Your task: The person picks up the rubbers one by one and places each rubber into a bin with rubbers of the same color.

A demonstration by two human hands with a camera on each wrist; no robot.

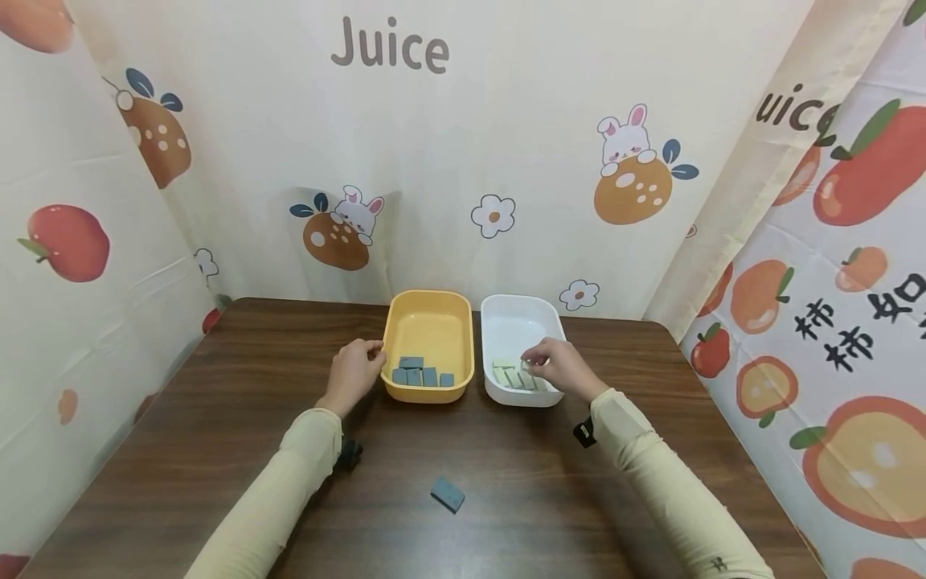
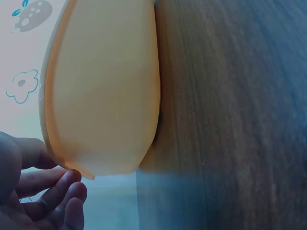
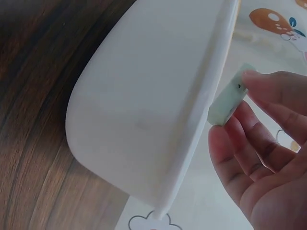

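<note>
At the left side of the yellow tray [image 1: 428,326], my left hand [image 1: 354,371] pinches its rim between thumb and fingers. Inside that tray lie several grey-blue blocks [image 1: 430,377], gathered at the near end. My right hand [image 1: 567,366] is over the near right part of the white tray [image 1: 521,307]. Between its thumb and fingertips it holds a pale green block [image 3: 229,98], close to the tray's rim in the right wrist view. More pale green blocks [image 1: 504,376] lie in the near end of the white tray, partly hidden by the hand.
A single grey-blue block [image 1: 448,494] lies on the dark wooden table [image 1: 391,515], nearer to me than the trays. Behind the trays hangs a cream curtain [image 1: 448,145] printed with fruit and rabbits. Printed cloth also borders the table's left and right sides.
</note>
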